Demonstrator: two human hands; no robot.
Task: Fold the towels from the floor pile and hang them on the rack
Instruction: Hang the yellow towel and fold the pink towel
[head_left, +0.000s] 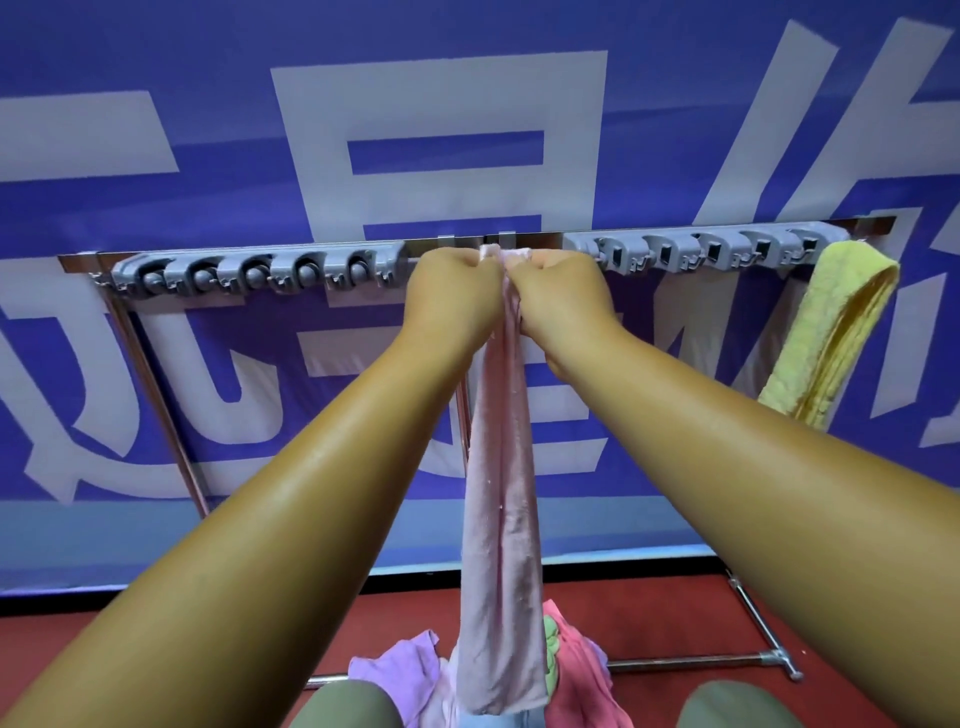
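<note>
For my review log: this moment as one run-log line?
hanging | left hand, right hand: pinch pale pink cloth towel at silver metal rack | yellow terry towel: hung, right end | colourful towel pile: on floor

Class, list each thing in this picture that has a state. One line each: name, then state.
Long pale pink towel: folded narrow, top at the rail, hanging down.
Left hand: fingers curled, pinching the pink towel's top.
Right hand: fingers curled, pinching the same top.
Yellow terry towel: folded, draped at the rack's right end.
Metal rack with grey clip holders: standing.
Floor pile of lilac, green and rose towels: crumpled, unfolded.
</note>
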